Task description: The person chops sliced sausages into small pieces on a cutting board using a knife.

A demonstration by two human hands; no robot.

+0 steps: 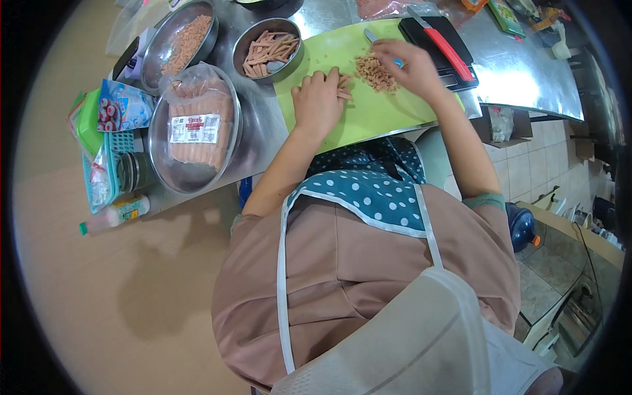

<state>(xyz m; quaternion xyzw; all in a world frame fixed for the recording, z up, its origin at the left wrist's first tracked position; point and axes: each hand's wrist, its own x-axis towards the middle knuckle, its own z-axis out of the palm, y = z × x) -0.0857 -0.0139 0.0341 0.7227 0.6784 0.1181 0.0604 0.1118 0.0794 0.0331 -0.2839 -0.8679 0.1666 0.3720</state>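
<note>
My left hand (pixel 318 100) is closed over a small bunch of sausage strips (pixel 344 87) on the green cutting board (pixel 382 125). My right hand (pixel 411 66) is curled around a knife (pixel 370 35). Some of its blue handle shows under the fingers, and its blade points to the far left; the rest is covered. Just below that hand lies a heap of chopped sausage (pixel 375 74). Cut sausage strips (pixel 268 52) fill a metal bowl (pixel 296 60) left of the board.
A packed bag of sausages (pixel 197 131) sits in a large metal bowl (pixel 155 158). Behind it, another bowl (pixel 153 49) holds chopped sausage (pixel 189 43). A red-handled knife (pixel 447 52) lies across a black scale (pixel 421 46). A teal basket (pixel 92 191) and a bottle (pixel 125 210) stand at left.
</note>
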